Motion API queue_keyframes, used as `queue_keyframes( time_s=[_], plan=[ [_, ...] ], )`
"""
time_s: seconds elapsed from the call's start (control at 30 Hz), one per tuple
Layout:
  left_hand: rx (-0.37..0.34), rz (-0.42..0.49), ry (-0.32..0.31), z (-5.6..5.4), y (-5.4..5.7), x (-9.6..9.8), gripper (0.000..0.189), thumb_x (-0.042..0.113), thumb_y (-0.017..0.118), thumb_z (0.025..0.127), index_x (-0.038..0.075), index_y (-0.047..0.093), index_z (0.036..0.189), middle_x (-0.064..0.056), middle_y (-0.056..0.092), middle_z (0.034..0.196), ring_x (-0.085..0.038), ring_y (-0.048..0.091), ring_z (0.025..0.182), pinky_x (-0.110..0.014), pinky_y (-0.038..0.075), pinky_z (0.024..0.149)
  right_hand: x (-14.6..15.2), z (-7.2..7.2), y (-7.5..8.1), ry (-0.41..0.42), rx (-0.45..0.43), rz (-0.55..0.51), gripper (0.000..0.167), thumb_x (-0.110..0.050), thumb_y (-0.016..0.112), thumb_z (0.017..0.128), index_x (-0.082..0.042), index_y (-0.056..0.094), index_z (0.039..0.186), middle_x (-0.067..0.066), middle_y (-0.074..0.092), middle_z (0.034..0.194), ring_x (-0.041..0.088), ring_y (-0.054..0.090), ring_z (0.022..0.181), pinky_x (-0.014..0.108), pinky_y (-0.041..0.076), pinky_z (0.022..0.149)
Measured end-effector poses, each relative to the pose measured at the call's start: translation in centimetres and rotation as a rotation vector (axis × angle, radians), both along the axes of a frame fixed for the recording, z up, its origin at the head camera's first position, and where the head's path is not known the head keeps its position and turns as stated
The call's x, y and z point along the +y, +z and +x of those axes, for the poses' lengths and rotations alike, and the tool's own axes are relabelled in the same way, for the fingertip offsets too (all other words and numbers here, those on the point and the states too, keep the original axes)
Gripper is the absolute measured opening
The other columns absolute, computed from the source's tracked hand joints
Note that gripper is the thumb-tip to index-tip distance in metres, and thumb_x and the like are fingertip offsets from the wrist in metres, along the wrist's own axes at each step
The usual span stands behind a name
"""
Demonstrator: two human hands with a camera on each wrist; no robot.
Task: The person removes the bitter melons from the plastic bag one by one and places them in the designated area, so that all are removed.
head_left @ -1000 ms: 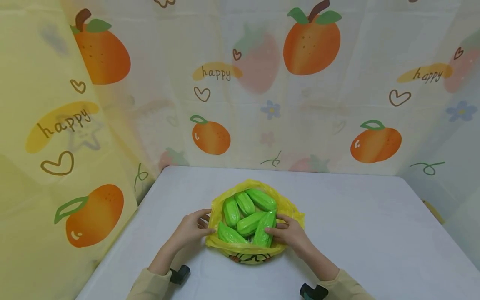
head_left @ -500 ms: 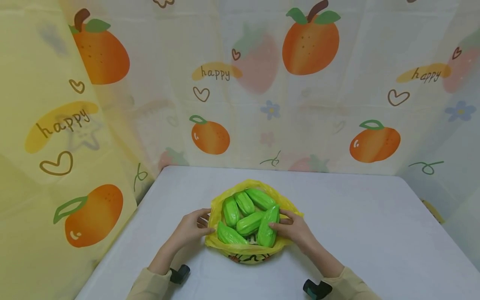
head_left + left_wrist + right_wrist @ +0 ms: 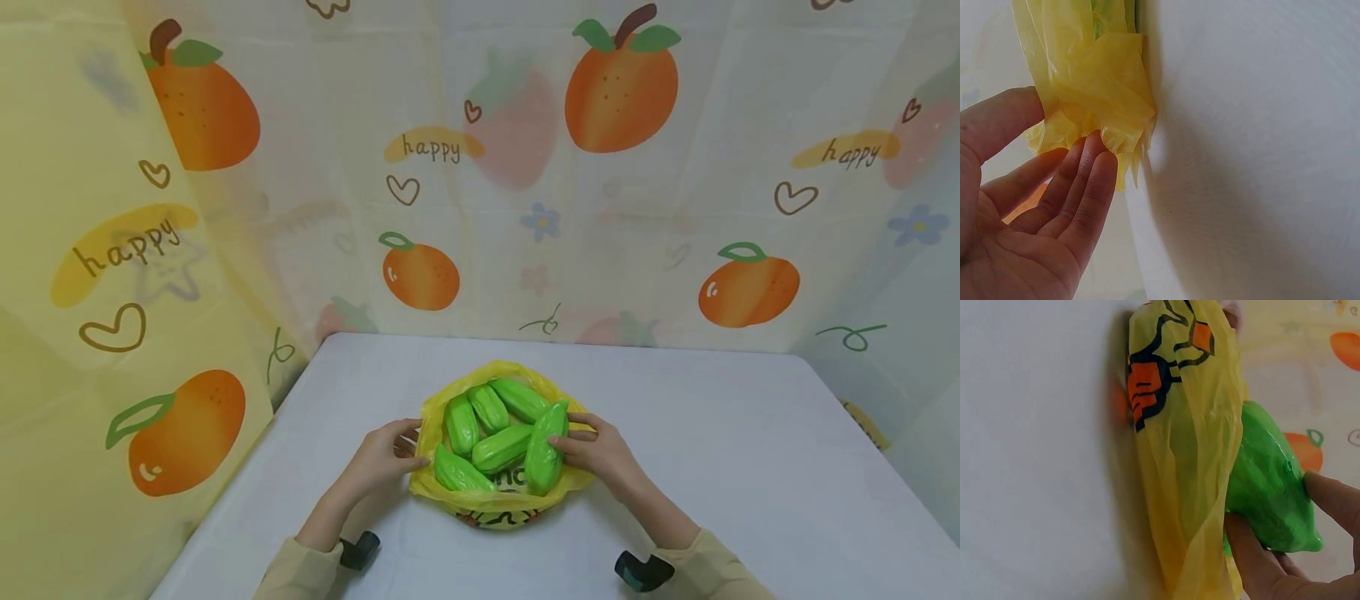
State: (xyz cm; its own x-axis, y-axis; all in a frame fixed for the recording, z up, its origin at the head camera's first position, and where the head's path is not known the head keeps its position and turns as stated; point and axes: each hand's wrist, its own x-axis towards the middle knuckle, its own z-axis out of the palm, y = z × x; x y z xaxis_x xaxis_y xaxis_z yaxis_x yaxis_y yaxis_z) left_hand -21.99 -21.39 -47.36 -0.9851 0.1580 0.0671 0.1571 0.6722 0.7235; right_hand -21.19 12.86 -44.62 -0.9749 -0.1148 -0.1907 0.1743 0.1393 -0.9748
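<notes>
A yellow plastic bag [image 3: 506, 502] sits wide open on the table, with several glossy green fruits [image 3: 501, 448] inside. They are long and ridged, like model fruit; the exact kind is unclear. My right hand [image 3: 600, 454] pinches the rightmost fruit [image 3: 547, 458] between thumb and fingers at the bag's right side. In the right wrist view this fruit [image 3: 1269, 478] shows a pointed tip and rises partly past the bag's edge. At the left rim my left hand [image 3: 384, 456] holds the bag, thumb on one side and fingers on the other. The left wrist view shows the crumpled plastic [image 3: 1088, 75] between them.
A white tabletop [image 3: 720, 442] surrounds the bag. Behind it and to the left hang cloths [image 3: 480, 225] printed with oranges, hearts and "happy". Black devices sit at the left wrist [image 3: 362, 550] and the right wrist [image 3: 643, 572].
My right hand has moved right and slightly up with its green fruit, away from the other fruits. More of the bag's printed inside shows. The left hand has stayed put.
</notes>
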Motion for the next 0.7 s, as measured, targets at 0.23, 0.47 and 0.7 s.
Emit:
queue_keyframes(
  time_s=[0.23, 0.47, 0.7],
  plan=[
    [-0.001, 0.011, -0.006, 0.0, -0.1, -0.1, 0.061, 0.015, 0.082, 0.072, 0.007, 0.058, 0.127, -0.001, 0.065, 0.102, -0.012, 0.062, 0.086, -0.03, 0.052, 0.076, 0.9, -0.3, 0.6, 0.015, 0.011, 0.019, 0.065, -0.02, 0.074, 0.083, 0.004, 0.043, 0.135, 0.029, 0.058, 0.123, 0.026, 0.068, 0.097, 0.035, 0.055, 0.082],
    [-0.004, 0.017, -0.007, 0.1, -0.1, -0.1, 0.061, 0.016, 0.082, 0.072, 0.007, 0.058, 0.127, 0.0, 0.065, 0.102, -0.013, 0.062, 0.087, -0.031, 0.052, 0.077, 1.7, -0.5, 1.1, 0.023, 0.025, 0.023, 0.068, -0.021, 0.072, 0.085, 0.003, 0.039, 0.139, 0.03, 0.055, 0.126, 0.025, 0.066, 0.1, 0.036, 0.055, 0.084],
    [-0.005, 0.016, -0.008, 0.0, -0.2, -0.2, 0.06, 0.016, 0.082, 0.072, 0.008, 0.058, 0.127, -0.001, 0.064, 0.102, -0.013, 0.062, 0.087, -0.031, 0.053, 0.077, 2.6, -0.7, 1.6, 0.021, 0.03, 0.047, 0.069, -0.025, 0.07, 0.086, 0.003, 0.037, 0.14, 0.032, 0.049, 0.132, 0.027, 0.064, 0.107, 0.037, 0.054, 0.086]
  ],
)
